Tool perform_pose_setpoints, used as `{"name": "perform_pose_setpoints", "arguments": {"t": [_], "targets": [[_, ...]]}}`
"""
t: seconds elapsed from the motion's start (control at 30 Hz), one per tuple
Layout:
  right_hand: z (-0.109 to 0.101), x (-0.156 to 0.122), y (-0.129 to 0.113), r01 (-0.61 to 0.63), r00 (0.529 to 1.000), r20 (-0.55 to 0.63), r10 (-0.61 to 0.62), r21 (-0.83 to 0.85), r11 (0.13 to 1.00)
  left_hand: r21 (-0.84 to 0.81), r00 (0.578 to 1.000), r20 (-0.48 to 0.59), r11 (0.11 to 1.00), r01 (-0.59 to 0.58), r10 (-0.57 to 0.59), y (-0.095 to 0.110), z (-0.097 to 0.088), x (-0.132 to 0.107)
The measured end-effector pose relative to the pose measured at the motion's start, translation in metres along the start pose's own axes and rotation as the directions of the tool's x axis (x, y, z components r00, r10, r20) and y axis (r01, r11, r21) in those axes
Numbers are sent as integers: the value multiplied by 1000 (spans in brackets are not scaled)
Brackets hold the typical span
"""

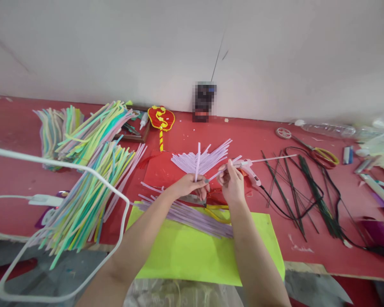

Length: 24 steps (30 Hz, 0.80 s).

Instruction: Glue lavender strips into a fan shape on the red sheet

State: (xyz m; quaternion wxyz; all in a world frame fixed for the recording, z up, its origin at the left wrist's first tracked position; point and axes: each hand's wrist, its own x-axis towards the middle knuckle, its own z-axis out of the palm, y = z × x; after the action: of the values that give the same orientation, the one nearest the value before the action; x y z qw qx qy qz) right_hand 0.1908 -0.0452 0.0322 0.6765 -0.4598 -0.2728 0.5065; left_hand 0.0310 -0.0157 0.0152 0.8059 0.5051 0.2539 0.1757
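My left hand [192,186] is closed, thumb and fingers pinching one end of a lilac chenille stem [215,175]. My right hand [233,182] grips the same stem further along, so it slants up to the right between them. Just beyond lies a V-shaped, leaf-like row of lilac stems [213,160], with one upright stem [197,161] down its middle. A pink glue gun [250,169] lies right beside my right hand. Below my hands, loose lilac stems [192,217] and yellow-handled scissors [218,218], partly hidden, rest near a yellow-green sheet [192,256].
Bundles of multicoloured chenille stems [89,183] cover the left, near a white cable frame [127,213]. A red-and-yellow fan ornament [161,118] and a pixelated dark object [204,101] stand behind. Rightward lie dark green wires [316,196], larger scissors [323,157] and a plastic bottle [328,129].
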Motion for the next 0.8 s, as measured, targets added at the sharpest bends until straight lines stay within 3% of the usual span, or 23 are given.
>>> {"name": "perform_pose_setpoints", "arguments": {"t": [0.8], "targets": [[-7, 6, -5, 59, 997, 38, -63, 96, 994, 29, 998, 38, 999, 42, -43, 1, 2, -3]]}}
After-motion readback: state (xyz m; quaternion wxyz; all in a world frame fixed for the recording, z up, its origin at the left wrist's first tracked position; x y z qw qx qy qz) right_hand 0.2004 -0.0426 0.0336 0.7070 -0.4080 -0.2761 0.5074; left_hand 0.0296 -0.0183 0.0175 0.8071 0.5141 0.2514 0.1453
